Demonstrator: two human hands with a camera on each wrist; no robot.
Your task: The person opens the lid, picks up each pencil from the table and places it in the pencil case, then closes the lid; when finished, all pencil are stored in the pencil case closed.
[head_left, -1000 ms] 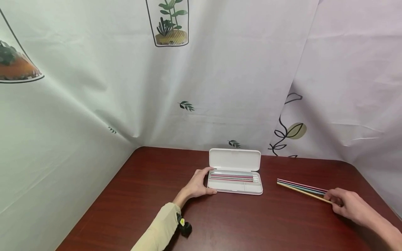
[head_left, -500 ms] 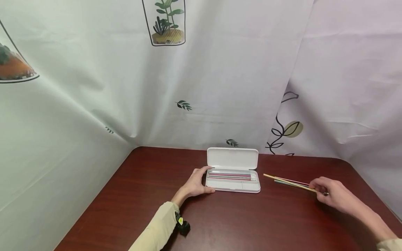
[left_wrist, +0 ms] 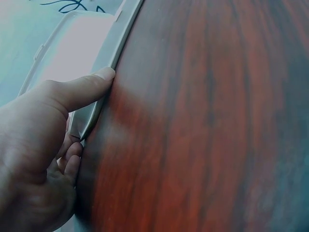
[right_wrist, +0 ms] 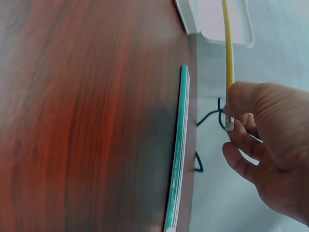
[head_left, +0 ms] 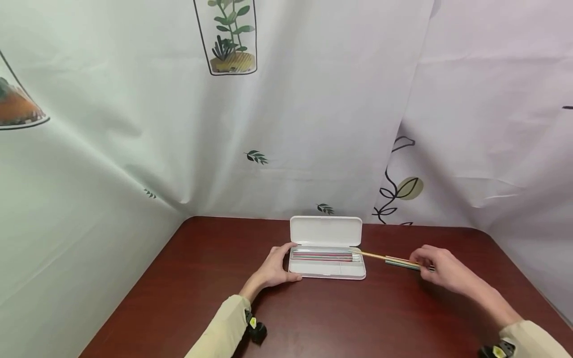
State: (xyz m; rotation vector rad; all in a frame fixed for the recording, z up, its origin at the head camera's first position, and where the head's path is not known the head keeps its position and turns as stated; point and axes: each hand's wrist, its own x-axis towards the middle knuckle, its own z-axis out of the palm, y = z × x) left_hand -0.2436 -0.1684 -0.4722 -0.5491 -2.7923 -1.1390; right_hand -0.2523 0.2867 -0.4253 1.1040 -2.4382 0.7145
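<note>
My left hand (head_left: 274, 268) grips the left end of an open white pencil case (head_left: 311, 269), thumb along its front edge in the left wrist view. Several pencils (head_left: 322, 255) lie side by side in its rear compartment. My right hand (head_left: 443, 268) pinches a yellow pencil (right_wrist: 229, 58) near its eraser end. That pencil points left, its far tip overlapping the right end of the case in the head view. Below it, a teal pencil (right_wrist: 180, 135) lies on the table with other pencils close against it.
The case's lid (head_left: 326, 231) stands raised at the back. A dark red wooden table (head_left: 340, 318) runs back to a patterned white cloth (head_left: 313, 124), which also hangs along the left side.
My right hand has moved left with the yellow pencil, away from the other pencils and up to the case. The left hand stays on the case; the head view has shifted slightly.
</note>
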